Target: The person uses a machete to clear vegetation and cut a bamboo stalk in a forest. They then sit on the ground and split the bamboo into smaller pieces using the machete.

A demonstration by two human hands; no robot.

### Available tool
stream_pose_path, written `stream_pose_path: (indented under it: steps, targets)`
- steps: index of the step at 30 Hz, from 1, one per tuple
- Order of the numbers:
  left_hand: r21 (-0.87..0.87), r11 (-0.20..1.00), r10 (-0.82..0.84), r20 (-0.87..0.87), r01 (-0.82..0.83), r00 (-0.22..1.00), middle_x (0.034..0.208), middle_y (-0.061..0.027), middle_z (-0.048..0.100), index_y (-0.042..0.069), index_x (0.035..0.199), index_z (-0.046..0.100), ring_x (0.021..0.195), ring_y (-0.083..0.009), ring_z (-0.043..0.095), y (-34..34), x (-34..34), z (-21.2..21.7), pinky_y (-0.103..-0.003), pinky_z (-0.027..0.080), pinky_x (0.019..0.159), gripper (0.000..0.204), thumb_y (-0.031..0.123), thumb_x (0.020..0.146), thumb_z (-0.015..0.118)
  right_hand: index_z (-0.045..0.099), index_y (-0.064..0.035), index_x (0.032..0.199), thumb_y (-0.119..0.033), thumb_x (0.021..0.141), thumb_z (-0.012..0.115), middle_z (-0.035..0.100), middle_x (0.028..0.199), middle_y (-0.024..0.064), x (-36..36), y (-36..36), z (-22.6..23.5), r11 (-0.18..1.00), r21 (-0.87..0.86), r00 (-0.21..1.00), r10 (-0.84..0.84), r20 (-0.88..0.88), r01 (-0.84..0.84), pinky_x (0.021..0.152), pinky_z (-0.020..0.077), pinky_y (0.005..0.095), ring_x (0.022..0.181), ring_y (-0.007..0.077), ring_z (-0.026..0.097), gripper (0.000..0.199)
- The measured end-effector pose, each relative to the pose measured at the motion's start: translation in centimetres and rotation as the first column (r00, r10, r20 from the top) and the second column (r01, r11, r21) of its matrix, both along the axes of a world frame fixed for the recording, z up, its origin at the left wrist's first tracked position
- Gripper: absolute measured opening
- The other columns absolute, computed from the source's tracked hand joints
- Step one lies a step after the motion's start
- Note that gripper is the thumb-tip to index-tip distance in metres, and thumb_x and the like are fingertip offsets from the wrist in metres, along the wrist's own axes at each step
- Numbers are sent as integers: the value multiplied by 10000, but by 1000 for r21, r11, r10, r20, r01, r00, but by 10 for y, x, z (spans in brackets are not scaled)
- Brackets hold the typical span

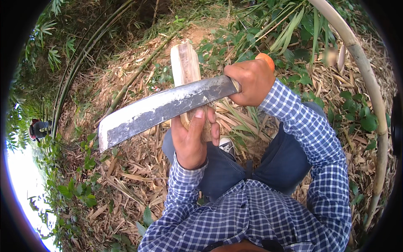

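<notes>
My right hand (pixel 252 82) is closed round the handle of a machete (pixel 168 106); a bit of orange handle pokes out past the fist. Its broad, worn blade reaches to the left, with the squared tip lowest. Beneath the blade, my left hand (pixel 191 140) grips the near end of a pale split piece of wood (pixel 185 65). The wood points away from me, and the blade lies across its middle in this view. Whether the edge touches the wood, I cannot tell. Part of the wood and some left fingers are hidden.
Dry leaves and husks (pixel 126 185) cover the ground round my bent knees. A long bamboo pole (pixel 371 80) curves down the right side. A thin green stem (pixel 138 77) slants behind the wood. Leafy plants (pixel 77 189) grow at left. Someone (pixel 40 129) is far off at the left edge.
</notes>
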State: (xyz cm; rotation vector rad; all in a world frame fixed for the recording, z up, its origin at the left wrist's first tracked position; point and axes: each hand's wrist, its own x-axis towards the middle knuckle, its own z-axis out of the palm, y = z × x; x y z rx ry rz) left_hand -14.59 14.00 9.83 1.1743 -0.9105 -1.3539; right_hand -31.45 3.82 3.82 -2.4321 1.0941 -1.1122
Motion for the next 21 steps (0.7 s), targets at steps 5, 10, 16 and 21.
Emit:
stream_pose_path:
  steps: [5, 10, 16, 21]
  targets:
    - [-10, 1000, 4, -23, -5, 1000, 836, -122, 533, 9, 1269, 359, 546, -163, 537, 1, -1, 1, -245, 426, 381, 373, 152, 958, 509, 566, -94, 729, -240, 643, 706, 611, 637, 62, -7, -8, -5, 999, 8, 999, -32, -32, 32, 517, 482, 438, 617, 288, 639, 221]
    - [8, 1000, 1, -52, -1, 999, 836, -120, 531, 8, 1281, 354, 547, -157, 532, 1, 1, -1, -236, 425, 381, 387, 156, 959, 509, 579, -106, 740, -261, 645, 706, 618, 646, 64, -11, -14, -12, 998, 23, 998, -54, -44, 55, 529, 486, 435, 619, 291, 635, 221]
    - [36, 999, -17, -69, 19, 997, 832, -124, 528, -1, 1270, 359, 547, -148, 524, 6, 6, 3, -233, 426, 384, 369, 148, 961, 497, 599, -82, 723, -227, 644, 696, 589, 606, 100, -23, -30, -22, 995, 11, 995, -94, -43, 94, 498, 442, 424, 552, 304, 596, 191]
    - [16, 1000, -24, -57, 25, 998, 816, -119, 519, 0, 1273, 356, 521, -141, 514, 28, 19, 10, -225, 417, 367, 367, 151, 964, 486, 694, -49, 865, -257, 782, 666, 596, 558, 102, -45, -58, -42, 922, 214, 946, -309, -96, 323, 474, 445, 374, 449, 202, 539, 226]
